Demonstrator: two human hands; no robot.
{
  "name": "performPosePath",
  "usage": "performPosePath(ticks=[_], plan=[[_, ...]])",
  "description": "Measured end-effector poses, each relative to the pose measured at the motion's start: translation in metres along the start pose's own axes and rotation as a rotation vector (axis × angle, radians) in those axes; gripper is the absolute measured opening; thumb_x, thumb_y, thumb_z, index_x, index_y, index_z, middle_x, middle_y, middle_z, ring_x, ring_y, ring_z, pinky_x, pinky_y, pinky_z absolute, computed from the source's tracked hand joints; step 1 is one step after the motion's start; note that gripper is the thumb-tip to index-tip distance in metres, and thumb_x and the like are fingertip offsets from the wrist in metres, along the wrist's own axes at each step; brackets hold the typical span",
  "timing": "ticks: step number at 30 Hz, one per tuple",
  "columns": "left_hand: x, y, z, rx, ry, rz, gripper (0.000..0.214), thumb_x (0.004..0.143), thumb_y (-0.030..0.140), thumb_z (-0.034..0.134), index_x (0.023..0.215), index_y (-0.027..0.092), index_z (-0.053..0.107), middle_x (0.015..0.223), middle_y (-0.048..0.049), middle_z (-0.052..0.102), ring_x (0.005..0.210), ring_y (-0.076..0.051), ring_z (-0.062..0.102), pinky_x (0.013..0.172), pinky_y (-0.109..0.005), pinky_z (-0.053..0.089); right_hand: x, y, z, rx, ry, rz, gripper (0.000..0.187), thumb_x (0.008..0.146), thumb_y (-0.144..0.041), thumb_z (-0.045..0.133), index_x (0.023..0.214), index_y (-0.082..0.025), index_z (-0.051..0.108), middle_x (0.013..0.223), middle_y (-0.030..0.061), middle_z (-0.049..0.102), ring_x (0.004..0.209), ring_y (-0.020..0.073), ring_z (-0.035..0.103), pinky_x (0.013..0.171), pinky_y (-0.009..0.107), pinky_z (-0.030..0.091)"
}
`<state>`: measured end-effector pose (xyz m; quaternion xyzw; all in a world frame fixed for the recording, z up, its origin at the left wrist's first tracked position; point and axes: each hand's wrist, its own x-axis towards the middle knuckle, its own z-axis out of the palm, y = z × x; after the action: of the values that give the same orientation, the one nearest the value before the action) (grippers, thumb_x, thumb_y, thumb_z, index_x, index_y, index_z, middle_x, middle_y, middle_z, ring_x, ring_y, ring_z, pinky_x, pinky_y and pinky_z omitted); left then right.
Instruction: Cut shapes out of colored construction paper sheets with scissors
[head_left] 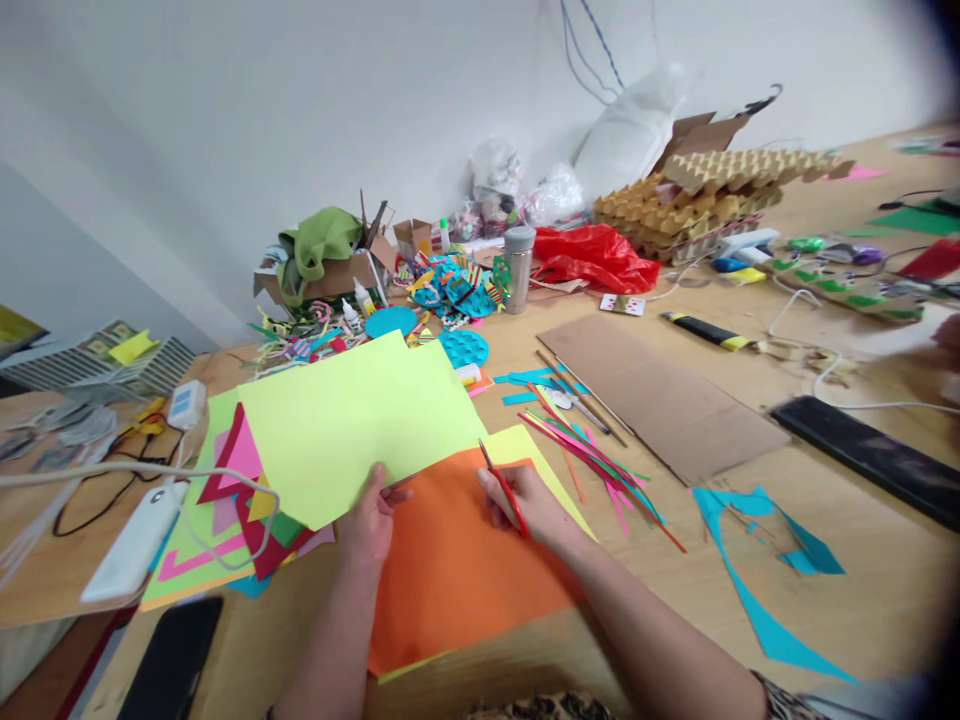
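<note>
My left hand (373,515) pinches the lower edge of a yellow-green sheet of paper (345,415), thumb on top. That sheet is tilted up off the table and has a step in its upper edge. In my right hand (529,505) is a pair of scissors (511,495) with red handles, its tips pointing up and away near the sheet's right corner. Under both hands lies an orange sheet (465,580), with a paler yellow sheet (555,480) showing beneath it. Colored paper strips (592,455) are scattered to the right of the scissors.
Paper scraps (247,490) lie at left beside a white power bank (135,540) and a black phone (172,660). A cardboard piece (652,395), a box cutter (705,330) and a cut blue sheet (757,590) are at right. Behind stand a steel bottle (517,275) and egg trays (675,210).
</note>
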<state>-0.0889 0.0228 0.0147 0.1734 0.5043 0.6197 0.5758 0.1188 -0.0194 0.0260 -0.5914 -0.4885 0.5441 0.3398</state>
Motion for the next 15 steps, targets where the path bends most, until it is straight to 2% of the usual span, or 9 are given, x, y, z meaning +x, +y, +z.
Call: performPosePath(ticks=[5, 12, 15], plan=[[-0.0048, 0.0006, 0.0037, 0.030, -0.062, 0.055, 0.033, 0.060, 0.017, 0.080, 0.090, 0.016, 0.065, 0.087, -0.0025, 0.070, 0.065, -0.019, 0.069, 0.046, -0.026, 0.056, -0.0010, -0.0018, -0.0004, 0.006, 0.022, -0.008, 0.059, 0.079, -0.070, 0.043, 0.055, -0.017, 0.052, 0.043, 0.0014, 0.054, 0.038, 0.0104, 0.048, 0.039, 0.021, 0.034], [-0.0070, 0.0009, 0.0049, 0.048, -0.076, 0.063, 0.045, 0.058, 0.019, 0.082, 0.100, 0.018, 0.065, 0.090, -0.0022, 0.070, 0.065, -0.019, 0.068, 0.047, -0.028, 0.056, -0.0008, -0.0024, -0.0010, 0.011, 0.047, 0.008, 0.058, 0.079, -0.068, 0.045, 0.055, -0.017, 0.054, 0.043, 0.0024, 0.054, 0.039, 0.0114, 0.048, 0.039, 0.022, 0.034], [-0.0071, 0.0008, 0.0042, 0.056, -0.093, 0.056, 0.042, 0.058, 0.020, 0.082, 0.097, 0.017, 0.066, 0.089, -0.0026, 0.070, 0.066, -0.019, 0.069, 0.047, -0.027, 0.056, -0.0010, -0.0028, -0.0018, 0.002, 0.052, -0.002, 0.056, 0.079, -0.067, 0.047, 0.055, -0.016, 0.054, 0.043, 0.0022, 0.054, 0.038, 0.0110, 0.048, 0.039, 0.022, 0.034]])
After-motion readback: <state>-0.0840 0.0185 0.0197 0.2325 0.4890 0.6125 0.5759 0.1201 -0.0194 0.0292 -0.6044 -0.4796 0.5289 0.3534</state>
